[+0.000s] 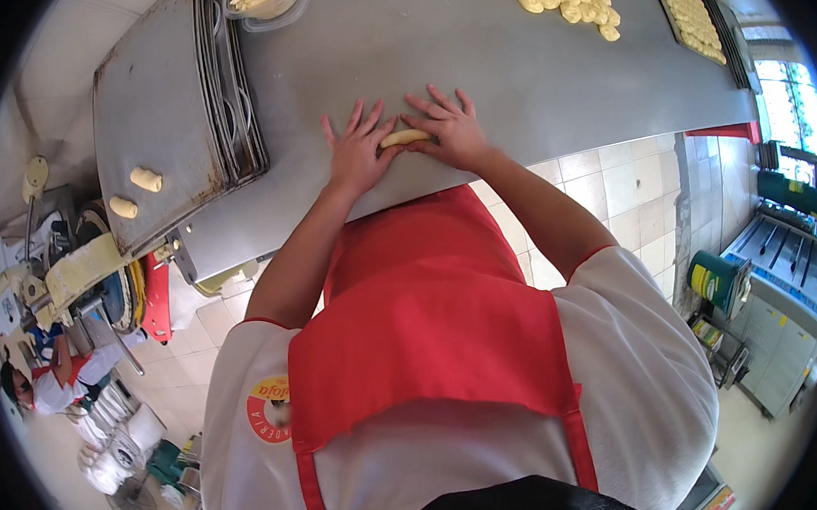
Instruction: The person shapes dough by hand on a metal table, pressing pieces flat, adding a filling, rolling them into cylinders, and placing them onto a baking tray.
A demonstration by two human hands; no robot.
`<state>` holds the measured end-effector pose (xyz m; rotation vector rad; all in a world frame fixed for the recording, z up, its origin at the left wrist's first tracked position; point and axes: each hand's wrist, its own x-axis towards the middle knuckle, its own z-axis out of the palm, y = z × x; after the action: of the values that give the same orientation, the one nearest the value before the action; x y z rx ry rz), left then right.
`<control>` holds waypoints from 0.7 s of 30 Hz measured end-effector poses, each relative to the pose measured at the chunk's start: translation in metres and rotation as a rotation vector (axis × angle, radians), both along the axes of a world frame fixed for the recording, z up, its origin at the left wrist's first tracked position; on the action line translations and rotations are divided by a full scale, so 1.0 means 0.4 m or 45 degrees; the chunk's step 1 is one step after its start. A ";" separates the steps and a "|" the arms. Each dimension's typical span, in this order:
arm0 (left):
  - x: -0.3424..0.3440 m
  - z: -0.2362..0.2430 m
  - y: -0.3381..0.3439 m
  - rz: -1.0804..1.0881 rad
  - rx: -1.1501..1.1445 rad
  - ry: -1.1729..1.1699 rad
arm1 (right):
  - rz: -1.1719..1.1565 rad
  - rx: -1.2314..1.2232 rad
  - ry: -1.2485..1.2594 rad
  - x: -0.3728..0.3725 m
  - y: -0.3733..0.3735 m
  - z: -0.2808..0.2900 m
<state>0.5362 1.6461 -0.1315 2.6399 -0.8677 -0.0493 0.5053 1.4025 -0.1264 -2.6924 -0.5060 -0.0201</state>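
Note:
On the steel worktable, a short pale strip of dough lies crosswise between my two hands. My left hand is at its left end, fingers spread and pointing away from me, thumb beside the dough. My right hand covers its right end, fingers spread as well, with thumb and index finger against the dough. Both hands are open and touching it on the table. Two rolled dough pieces sit on a stack of dark metal trays to the left.
A clear tub of dough stands at the back left. Several dough balls lie at the back right beside a filled tray. Machinery and a co-worker are at lower left; a metal appliance stands at right.

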 end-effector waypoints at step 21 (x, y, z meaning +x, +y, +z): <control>-0.160 0.022 -0.038 0.736 -0.632 0.502 | -0.662 0.566 0.209 -0.143 0.055 0.008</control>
<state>0.4721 1.6309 -0.1227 2.1962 0.0321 -0.1735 0.4479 1.4246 -0.1233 -2.2850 0.2336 -0.0495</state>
